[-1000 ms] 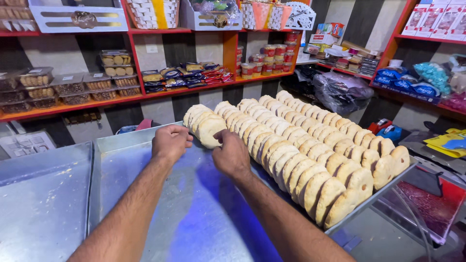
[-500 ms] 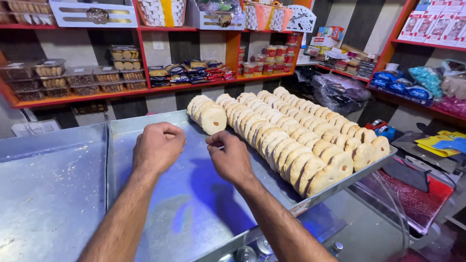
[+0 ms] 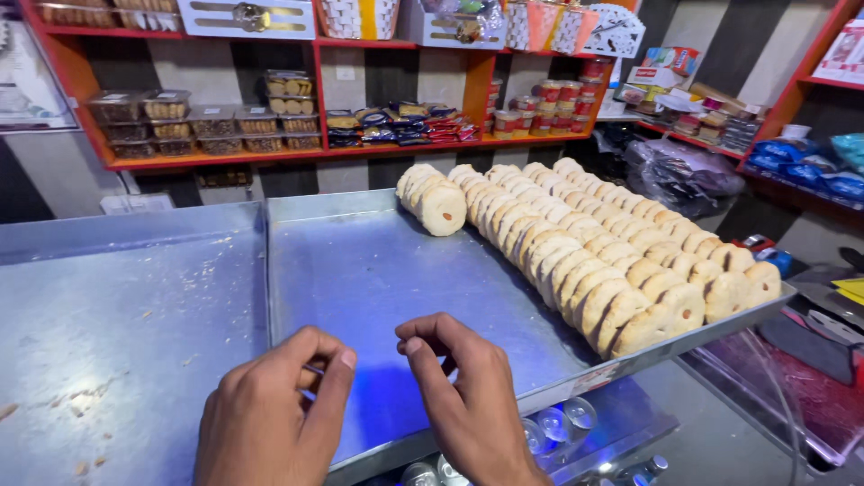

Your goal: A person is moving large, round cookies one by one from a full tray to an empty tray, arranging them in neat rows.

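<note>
Both hands hover empty over the near edge of the metal tray (image 3: 360, 270); left hand (image 3: 270, 414) loosely curled, right hand (image 3: 468, 396) with grip apart; the biscuit rows (image 3: 585, 261) fill the tray's far right side, which overhangs the desk (image 3: 108, 342); a knock there could likely tip them off.

The one camera sits on my head, looking down and forward over the near edge of the metal tray (image 3: 360, 270), close above my left hand (image 3: 270, 414) and right hand (image 3: 468, 396), facing the shop shelves (image 3: 315, 153) beyond.
</note>
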